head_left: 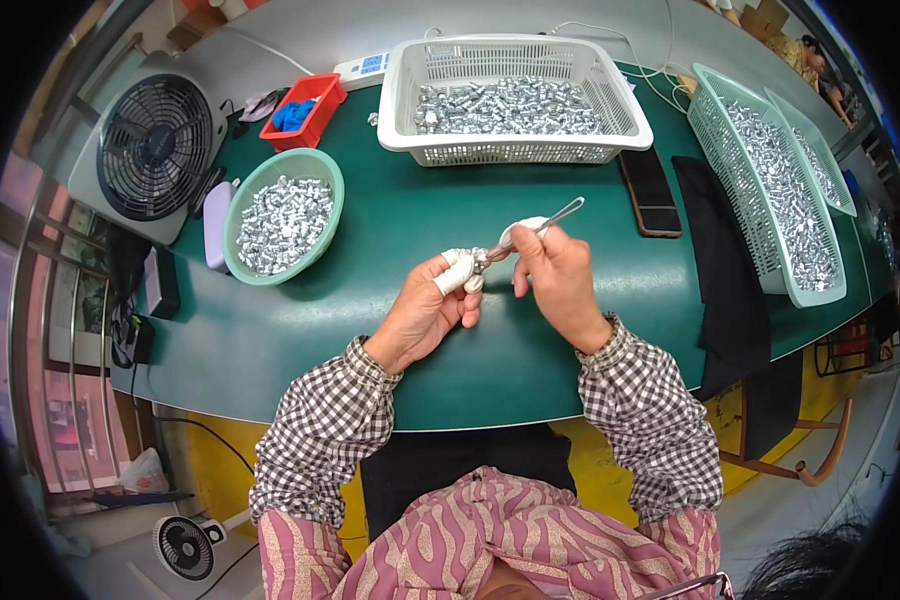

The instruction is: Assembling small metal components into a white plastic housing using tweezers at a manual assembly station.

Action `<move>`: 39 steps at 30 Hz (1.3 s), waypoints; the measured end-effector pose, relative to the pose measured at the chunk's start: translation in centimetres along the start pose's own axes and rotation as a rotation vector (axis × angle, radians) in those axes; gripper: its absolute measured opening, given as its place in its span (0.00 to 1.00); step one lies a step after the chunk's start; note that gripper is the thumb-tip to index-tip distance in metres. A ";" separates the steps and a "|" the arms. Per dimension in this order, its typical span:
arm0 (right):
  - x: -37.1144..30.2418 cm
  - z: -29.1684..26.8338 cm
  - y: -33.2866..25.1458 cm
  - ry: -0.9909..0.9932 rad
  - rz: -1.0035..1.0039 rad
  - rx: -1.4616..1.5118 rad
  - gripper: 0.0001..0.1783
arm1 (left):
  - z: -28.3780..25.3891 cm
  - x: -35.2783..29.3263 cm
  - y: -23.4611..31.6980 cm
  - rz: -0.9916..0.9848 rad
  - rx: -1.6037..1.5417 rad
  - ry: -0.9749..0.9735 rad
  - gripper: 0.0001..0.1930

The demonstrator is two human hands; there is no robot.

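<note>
Over the middle of the green table, my left hand (428,308) is closed, its wrapped thumb and fingers pinching a small silver metal part (480,262). My right hand (558,280) grips a pair of thin metal tweezers (567,212); their rounded loop end sticks out at the upper right. The tweezers' tips meet the part at my left fingertips, too small to make out exactly. White wrapping covers some fingers on both hands. A green bowl (332,215) of similar silver parts stands left of my hands. Beyond them is a white basket (515,153) holding many more.
At the right stand long pale-green baskets (735,200) of silver parts. A phone (651,195) and black cloth (720,280) lie nearer. On the left are a black fan (155,145), a red tray (320,112) with something blue, and a lilac box (217,225). A power strip (362,70) lies behind.
</note>
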State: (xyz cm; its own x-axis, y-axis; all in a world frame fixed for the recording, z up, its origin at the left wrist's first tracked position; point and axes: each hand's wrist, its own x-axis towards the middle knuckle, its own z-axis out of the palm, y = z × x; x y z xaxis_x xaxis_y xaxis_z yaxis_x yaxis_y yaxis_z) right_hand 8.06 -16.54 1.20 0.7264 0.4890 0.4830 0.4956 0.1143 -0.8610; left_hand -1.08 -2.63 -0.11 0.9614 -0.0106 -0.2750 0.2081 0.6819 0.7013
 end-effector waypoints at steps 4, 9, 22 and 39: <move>-0.4 0.2 0.5 -0.020 -0.269 -0.231 0.11 | 0.0 0.0 0.1 0.028 0.030 0.006 0.09; -0.4 0.2 -0.4 -0.123 0.078 -0.109 0.12 | 0.0 0.2 0.4 0.034 0.079 0.041 0.09; 0.6 -0.8 2.0 0.056 0.221 0.077 0.13 | -0.7 0.3 2.2 0.418 0.611 0.234 0.10; 0.5 -0.8 1.8 0.078 0.103 -0.017 0.13 | -0.7 -0.3 1.4 0.938 1.732 0.262 0.09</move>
State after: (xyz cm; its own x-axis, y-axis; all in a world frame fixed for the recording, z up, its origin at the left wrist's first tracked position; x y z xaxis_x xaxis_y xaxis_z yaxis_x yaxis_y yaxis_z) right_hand 9.65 -16.78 0.03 0.8084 0.4287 0.4033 0.4236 0.0520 -0.9044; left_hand -1.15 -1.17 0.49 0.8428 0.0626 0.5346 -0.1800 -0.9033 0.3895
